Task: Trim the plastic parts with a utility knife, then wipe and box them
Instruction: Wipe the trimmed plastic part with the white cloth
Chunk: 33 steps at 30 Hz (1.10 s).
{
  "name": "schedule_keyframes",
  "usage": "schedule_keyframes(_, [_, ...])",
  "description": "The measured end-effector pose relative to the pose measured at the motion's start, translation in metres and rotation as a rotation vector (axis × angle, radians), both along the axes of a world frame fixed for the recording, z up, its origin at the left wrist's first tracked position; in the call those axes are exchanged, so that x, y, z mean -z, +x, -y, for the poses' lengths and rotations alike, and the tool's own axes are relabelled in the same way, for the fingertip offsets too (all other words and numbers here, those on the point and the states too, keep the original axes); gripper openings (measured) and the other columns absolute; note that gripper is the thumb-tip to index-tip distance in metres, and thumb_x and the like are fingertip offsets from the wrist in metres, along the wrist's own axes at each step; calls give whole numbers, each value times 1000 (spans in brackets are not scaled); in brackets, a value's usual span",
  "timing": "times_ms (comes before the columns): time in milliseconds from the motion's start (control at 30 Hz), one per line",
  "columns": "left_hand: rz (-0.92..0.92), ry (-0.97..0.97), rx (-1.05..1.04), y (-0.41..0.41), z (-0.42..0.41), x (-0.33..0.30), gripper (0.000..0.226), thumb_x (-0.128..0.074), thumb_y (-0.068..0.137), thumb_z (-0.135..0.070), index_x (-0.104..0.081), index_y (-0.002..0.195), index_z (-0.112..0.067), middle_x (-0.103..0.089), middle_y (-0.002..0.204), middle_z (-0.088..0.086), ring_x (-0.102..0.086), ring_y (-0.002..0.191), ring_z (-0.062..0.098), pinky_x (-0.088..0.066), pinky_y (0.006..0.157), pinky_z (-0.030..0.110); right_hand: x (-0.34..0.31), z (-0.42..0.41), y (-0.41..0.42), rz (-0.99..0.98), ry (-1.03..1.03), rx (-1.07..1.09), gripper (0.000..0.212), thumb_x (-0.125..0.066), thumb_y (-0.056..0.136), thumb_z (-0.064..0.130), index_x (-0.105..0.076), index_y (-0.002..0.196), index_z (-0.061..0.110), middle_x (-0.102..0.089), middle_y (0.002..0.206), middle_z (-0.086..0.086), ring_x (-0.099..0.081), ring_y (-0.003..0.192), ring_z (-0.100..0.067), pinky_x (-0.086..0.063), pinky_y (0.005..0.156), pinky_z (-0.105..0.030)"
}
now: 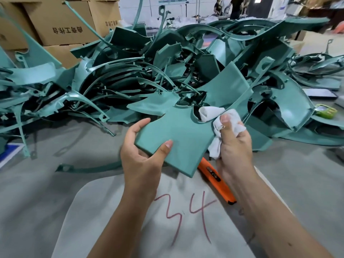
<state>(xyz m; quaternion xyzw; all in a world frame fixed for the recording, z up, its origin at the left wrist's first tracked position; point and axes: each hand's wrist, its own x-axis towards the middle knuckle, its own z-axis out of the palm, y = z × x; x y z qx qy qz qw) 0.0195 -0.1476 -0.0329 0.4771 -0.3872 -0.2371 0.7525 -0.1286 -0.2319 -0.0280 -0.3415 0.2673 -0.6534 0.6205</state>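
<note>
While gripping the teal part (178, 131), left hand (141, 155) thumb-up.

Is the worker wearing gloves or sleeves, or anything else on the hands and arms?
No. The left hand and right hand are bare, with no gloves. Both forearms are bare too, with no sleeves in view. No watch, ring or wristband shows. The fingernails are short.
</note>
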Motion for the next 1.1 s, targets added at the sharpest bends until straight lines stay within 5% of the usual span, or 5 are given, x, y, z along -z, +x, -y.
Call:
schedule_keyframes(133, [28,-60,-31,0,-1,0,57,-85,76,-10,-64,123,-31,-69,119,-4,-69,110,19,-61,84,37,0,-2,0,-42,-66,-22,34,-51,110,20,-58,115,-13,-70,65,5,-64,53,-4,-54,54,-21])
schedule_keyframes(267, [63,-101,-112,-3,0,0,57,-85,76,-10,-62,122,-32,-66,118,-9,-68,106,15,-60,81,33,4,-22,9,-127,3,-96,33,-62,105,27,-67,121,-2,-77,113,-20,-74,106,-38,-57,98,-60])
schedule_keyframes(467, [-74,-143,-190,8,-1,0,57,-84,76,-9,-59,125,-26,-62,125,1,-65,113,27,-57,93,60,9,-38,24,-301,-75,-333,54,-67,101,36,-49,109,-14,-54,115,-49,-46,82,-80,-40,66,-86])
schedule_keyframes(600, [-55,-168,-229,12,-3,-3,57,-84,77,-9,-60,125,-28,-63,124,0,-66,109,19,-60,90,47,10,-40,22,-302,-175,-443,40,-56,107,32,-38,79,8,-34,58,-5,-31,33,-17,-25,40,-27])
schedule_keyframes(1100, [87,166,358,44,-7,-4,41,-83,76,-39,-71,113,-23,-77,97,10,-73,78,23,-58,64,32,-10,-13,-23,-568,-333,-571,36,-61,95,16,-49,61,21,-42,57,10,-33,48,-3,-29,48,-13])
